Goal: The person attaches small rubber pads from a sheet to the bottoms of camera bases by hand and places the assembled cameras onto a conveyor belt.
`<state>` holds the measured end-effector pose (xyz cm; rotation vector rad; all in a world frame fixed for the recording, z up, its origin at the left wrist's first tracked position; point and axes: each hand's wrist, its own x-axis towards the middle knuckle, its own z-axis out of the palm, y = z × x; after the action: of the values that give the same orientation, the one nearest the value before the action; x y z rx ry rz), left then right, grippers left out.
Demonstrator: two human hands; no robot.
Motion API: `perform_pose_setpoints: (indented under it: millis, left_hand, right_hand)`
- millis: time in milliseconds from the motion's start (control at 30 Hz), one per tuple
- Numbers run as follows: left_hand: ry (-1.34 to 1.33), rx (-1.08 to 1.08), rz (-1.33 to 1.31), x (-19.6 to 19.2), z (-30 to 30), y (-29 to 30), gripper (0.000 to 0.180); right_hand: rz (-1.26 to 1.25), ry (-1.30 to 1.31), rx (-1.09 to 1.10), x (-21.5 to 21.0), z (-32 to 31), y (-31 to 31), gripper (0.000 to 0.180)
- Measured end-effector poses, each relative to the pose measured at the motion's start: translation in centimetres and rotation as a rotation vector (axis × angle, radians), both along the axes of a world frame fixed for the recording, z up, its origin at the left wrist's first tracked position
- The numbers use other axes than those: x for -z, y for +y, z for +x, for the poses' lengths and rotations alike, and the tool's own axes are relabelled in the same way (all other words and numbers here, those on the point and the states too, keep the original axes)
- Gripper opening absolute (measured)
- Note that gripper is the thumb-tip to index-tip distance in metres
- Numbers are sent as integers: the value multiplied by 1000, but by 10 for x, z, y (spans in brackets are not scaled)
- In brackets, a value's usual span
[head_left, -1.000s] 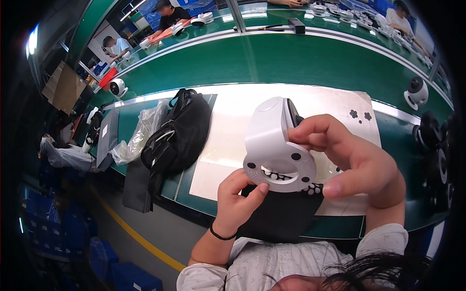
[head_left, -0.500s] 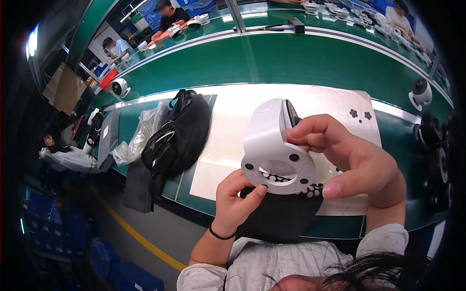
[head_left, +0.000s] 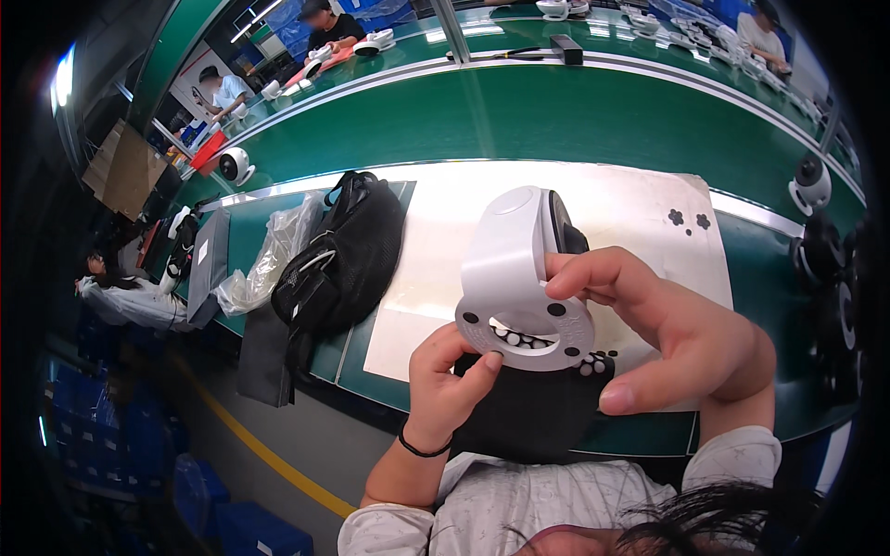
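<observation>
White plastic fills the middle: a camera housing (head_left: 519, 278) held up in both hands, over the near edge of the surface (head_left: 556, 111). Its round base faces the viewer, and the opening there shows only a row of small pale parts, too dim to name. Below it a black cloth (head_left: 533, 412) is largely hidden by the housing and the hands.

The left hand (head_left: 445, 389) is curled, thumb tip pressed to the base's lower left rim. The right hand (head_left: 677, 329) wraps the housing's right side, fingers bent over the dark front, thumb sticking out free below.

Behind the housing a pale mat (head_left: 445, 241) lies bare over most of its width, with two small black flower-shaped bits (head_left: 689, 220) far right of it. Left of the housing a black bag (head_left: 338, 264) rests beside a crumpled clear plastic bag (head_left: 269, 264). Beyond the mat the green surface runs open; other white cameras (head_left: 236, 165) stand at its far left and right, the right ones cut off by the dark rim.
</observation>
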<state>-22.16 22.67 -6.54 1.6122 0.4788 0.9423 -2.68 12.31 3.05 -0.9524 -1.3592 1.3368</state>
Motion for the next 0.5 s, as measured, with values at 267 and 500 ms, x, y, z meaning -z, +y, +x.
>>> perform_pose_setpoints:
  millis: [267, 500]
  left_hand:
    - [1, -2, 27, 1, -2, 2, 12]
    - [-19, 20, 39, 1, -3, 2, 11]
  right_hand:
    - [-36, 113, 61, -1, -1, 5, 77]
    - [-22, 97, 58, 0, 2, 8, 78]
